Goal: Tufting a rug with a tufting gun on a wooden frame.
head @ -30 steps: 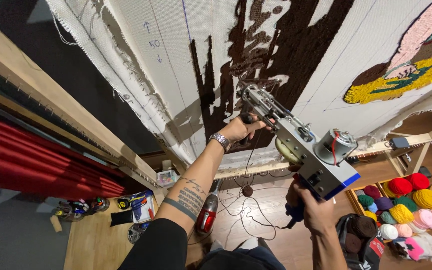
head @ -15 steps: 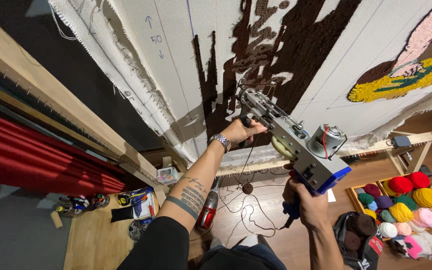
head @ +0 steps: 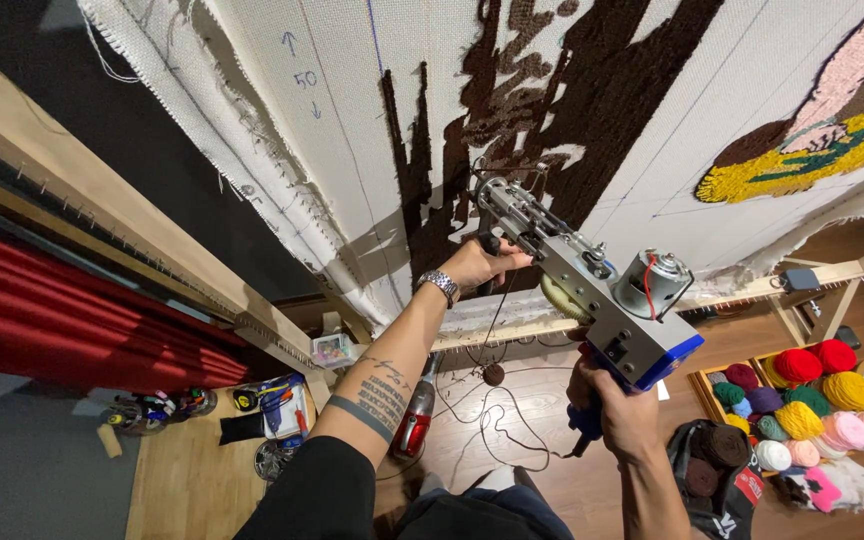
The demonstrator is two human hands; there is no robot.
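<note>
Woven white cloth, fuzzy brown pile, both hands gripping boxy metal tufting gun

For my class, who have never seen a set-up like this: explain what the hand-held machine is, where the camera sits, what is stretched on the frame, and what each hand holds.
The picture comes from a camera worn on the person's head, looking along their own arms.

The machine is a tufting gun, a powered hand tool with a small motor on top and a blue base. Its tip is pressed against the white backing cloth.

The cloth is stretched on a wooden frame. Dark brown tufted yarn already fills part of it, with a yellow and pink patch further right.

The left hand, with a wristwatch, grips the gun's front handle. The right hand holds the rear grip below the blue base.

Down on the floor stands a wooden crate of coloured yarn balls.
</note>
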